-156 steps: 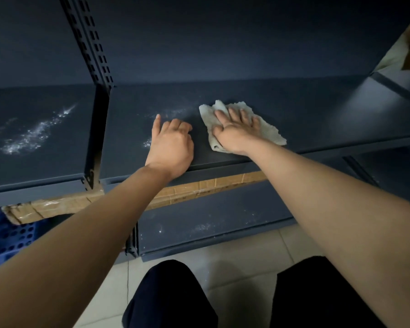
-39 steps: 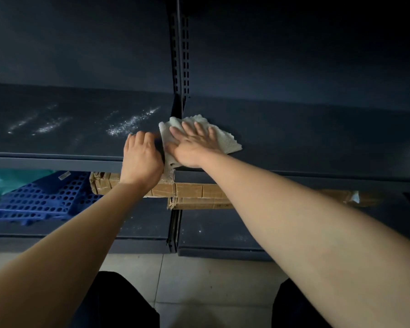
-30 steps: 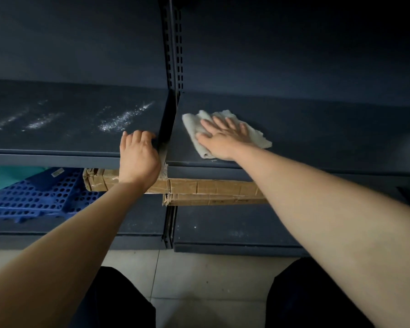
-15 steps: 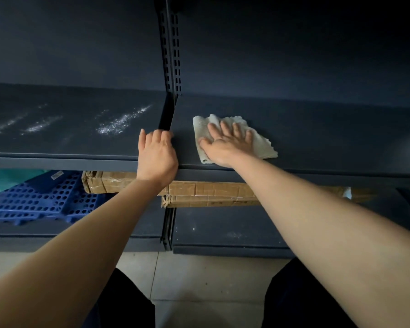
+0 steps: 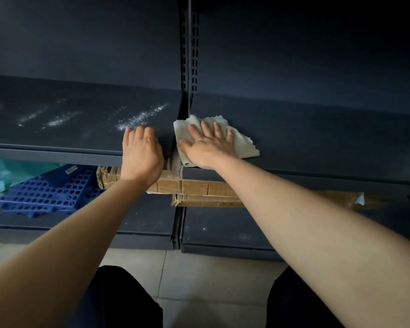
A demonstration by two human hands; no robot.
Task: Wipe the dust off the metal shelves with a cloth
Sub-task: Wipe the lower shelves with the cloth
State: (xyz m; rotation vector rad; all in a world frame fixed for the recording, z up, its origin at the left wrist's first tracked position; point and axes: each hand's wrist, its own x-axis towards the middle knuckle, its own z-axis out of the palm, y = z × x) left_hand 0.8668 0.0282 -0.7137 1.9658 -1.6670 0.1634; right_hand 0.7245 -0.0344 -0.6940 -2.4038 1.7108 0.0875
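One head view: the right hand [image 5: 207, 146], its grip wide with fingers spread flat, pressing rather than pinching, has slid the cloth [image 5: 244, 147] back leftward in the last half second. It now lies at the left end of the right-hand shelf [image 5: 317, 138], against the seam below the slotted upright [image 5: 189, 55]. The left hand [image 5: 141, 152] rests on the front of the left-hand shelf [image 5: 57, 138], grip loose and holding nothing, just short of the white dust streaks [image 5: 140, 118]; that dusty shelf looks like the work remaining.
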